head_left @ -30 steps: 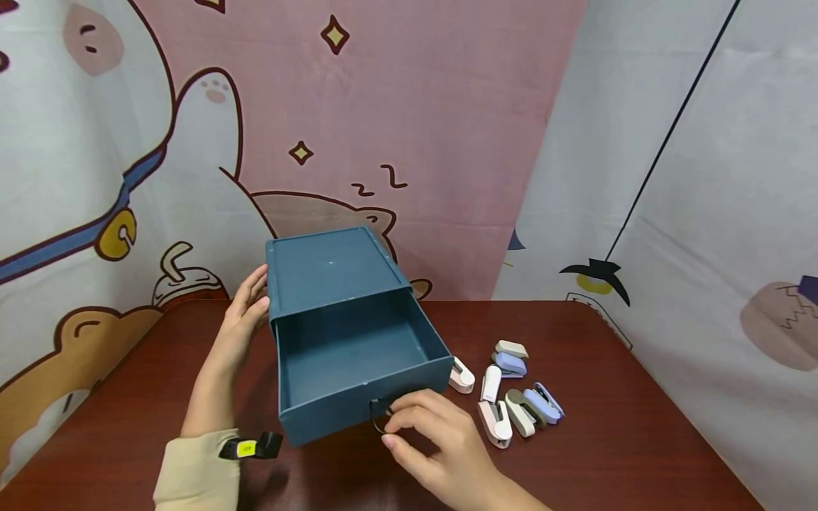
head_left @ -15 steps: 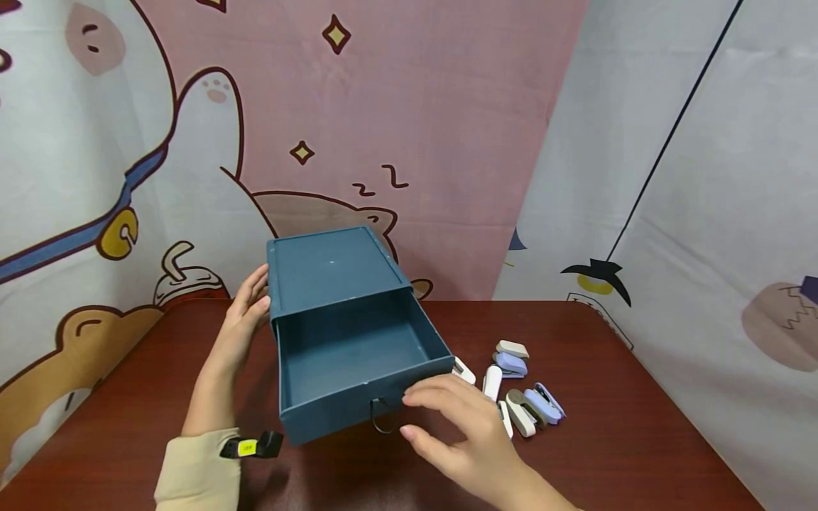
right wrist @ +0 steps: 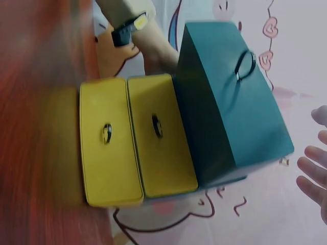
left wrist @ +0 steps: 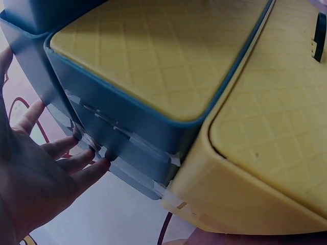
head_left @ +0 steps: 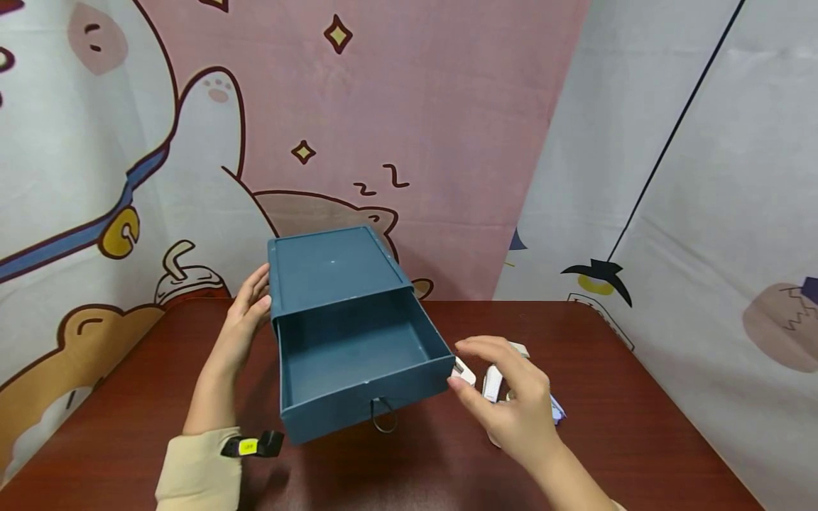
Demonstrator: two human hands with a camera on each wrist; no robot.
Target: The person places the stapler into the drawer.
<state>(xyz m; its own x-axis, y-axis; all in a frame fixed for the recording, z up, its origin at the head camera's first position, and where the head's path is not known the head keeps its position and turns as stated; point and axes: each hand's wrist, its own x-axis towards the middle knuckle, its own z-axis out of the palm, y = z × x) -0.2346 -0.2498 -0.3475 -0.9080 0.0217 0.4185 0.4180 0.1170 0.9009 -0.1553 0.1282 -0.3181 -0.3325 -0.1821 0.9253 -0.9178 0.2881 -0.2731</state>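
A drawer cabinet (head_left: 319, 273) stands on the table, its teal top drawer (head_left: 367, 397) pulled far out with nothing in it. A thin dark ring pull (head_left: 383, 419) hangs from the drawer front. My left hand (head_left: 236, 326) rests its fingertips against the cabinet's left side, fingers extended; in the left wrist view the left hand (left wrist: 41, 173) touches the blue casing. Just right of the drawer, my right hand (head_left: 517, 397) holds nothing, thumb and fingers apart. It partly hides several small staplers, among them a white stapler (head_left: 492, 383) and a lavender stapler (head_left: 558, 410).
Two yellow drawers (right wrist: 161, 138) with dark pulls sit below the teal drawer in the right wrist view. The brown table (head_left: 639, 440) extends to the right. A cartoon-printed cloth (head_left: 473, 142) hangs behind it.
My right hand has let go of the ring pull and moved right and away, towards the staplers. The left hand and cabinet stay in place.
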